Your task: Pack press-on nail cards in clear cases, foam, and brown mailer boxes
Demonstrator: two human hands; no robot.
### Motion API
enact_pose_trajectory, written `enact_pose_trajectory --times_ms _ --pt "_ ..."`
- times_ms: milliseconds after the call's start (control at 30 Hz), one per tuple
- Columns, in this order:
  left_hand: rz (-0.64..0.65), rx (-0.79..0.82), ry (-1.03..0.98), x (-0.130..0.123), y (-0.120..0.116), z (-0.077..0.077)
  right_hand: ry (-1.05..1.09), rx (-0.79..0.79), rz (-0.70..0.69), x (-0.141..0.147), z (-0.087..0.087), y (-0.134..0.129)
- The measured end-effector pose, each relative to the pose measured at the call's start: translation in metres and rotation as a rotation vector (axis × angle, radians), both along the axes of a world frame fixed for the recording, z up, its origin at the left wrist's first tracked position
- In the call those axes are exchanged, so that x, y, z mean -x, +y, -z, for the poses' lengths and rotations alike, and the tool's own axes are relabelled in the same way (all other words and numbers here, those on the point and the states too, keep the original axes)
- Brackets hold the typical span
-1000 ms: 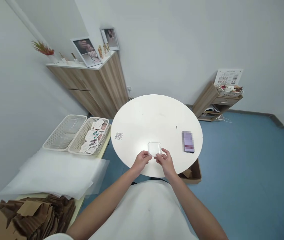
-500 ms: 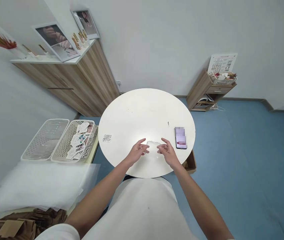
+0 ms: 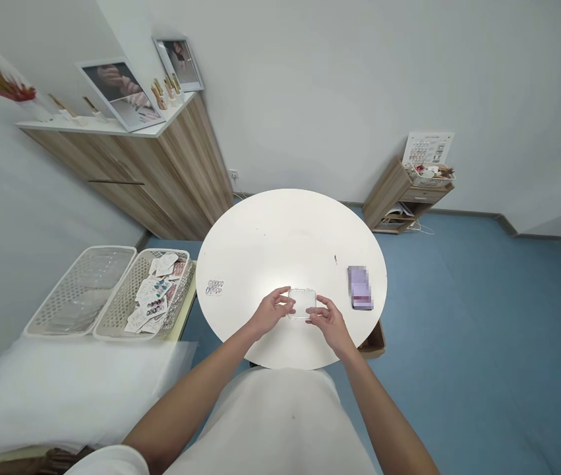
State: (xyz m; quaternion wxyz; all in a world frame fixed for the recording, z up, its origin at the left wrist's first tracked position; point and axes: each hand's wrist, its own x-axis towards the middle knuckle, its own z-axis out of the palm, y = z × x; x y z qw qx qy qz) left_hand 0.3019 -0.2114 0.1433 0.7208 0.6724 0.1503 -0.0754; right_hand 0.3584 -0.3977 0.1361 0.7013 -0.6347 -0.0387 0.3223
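Observation:
Between my two hands is a clear, rectangular plastic box, above the near part of the round white table. My left hand pinches its left side with thumb and fingers. On the opposite side, my right hand grips the right edge, thumb toward me. Whether the box touches the tabletop I cannot tell. A small card of press-on nails lies at the table's left. To the right rests a phone with a lit, blurred screen.
A small dark item lies on the table's right half. At left stand a basket of nail cards and a basket of clear plastic boxes. A wooden cabinet and a small shelf unit stand by the walls. A cardboard box sits below the table.
The clear box has tilted so its rectangular face shows more fully. My fingers have closed in on its sides. The whole view has shifted slightly, with the table lower in frame.

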Motion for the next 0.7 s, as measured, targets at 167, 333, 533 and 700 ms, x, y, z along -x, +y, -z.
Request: enact_pose_trajectory --times_ms 167,333,533,700 --pt "0.198 -0.377 -0.173 0.007 0.015 -0.005 0.054 -0.02 0.046 0.007 -0.008 0.001" --pt "0.255 -0.452 -0.257 0.006 0.021 -0.008 0.046 -0.034 0.031 0.012 -0.016 0.004" --pt "0.213 -0.413 -0.314 0.004 0.022 -0.013 -0.097 0.012 -0.037 0.007 -0.02 -0.003" --pt "0.181 -0.313 -0.291 0.007 0.025 -0.018 -0.392 0.083 -0.096 -0.003 -0.034 -0.01"
